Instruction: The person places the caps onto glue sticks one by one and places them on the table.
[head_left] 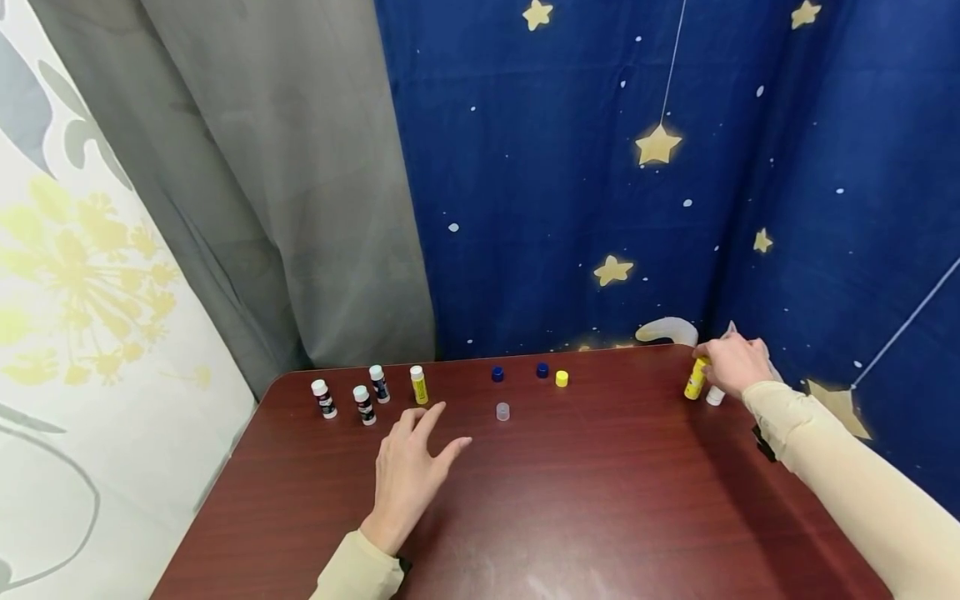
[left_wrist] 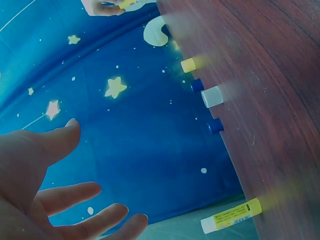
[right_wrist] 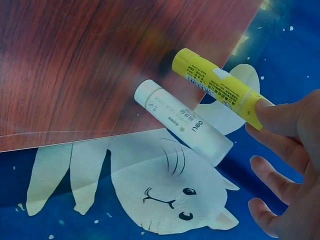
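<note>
At the right end of the table, my right hand [head_left: 733, 362] pinches the top of a yellow glue stick [right_wrist: 215, 82] between thumb and index finger; the other fingers are loosely bent. Whether its base touches the table, I cannot tell. Beside it a white glue stick [right_wrist: 182, 122] stands upright, apart from the fingers. My left hand [head_left: 408, 467] hovers over the table's left half, fingers spread and holding nothing. Nearest to it stands a yellow glue stick with a white top [head_left: 419, 385]. A small translucent cap [head_left: 502, 412] lies to the right of that hand.
Several white-topped dark-labelled bottles, one a bottle [head_left: 364, 405] near the front, stand at the table's left. Along the back edge sit a blue cap [head_left: 498, 374], another blue cap [head_left: 542, 370] and a yellow cap [head_left: 562, 378]. Curtains [head_left: 555, 183] hang behind the table [head_left: 570, 500].
</note>
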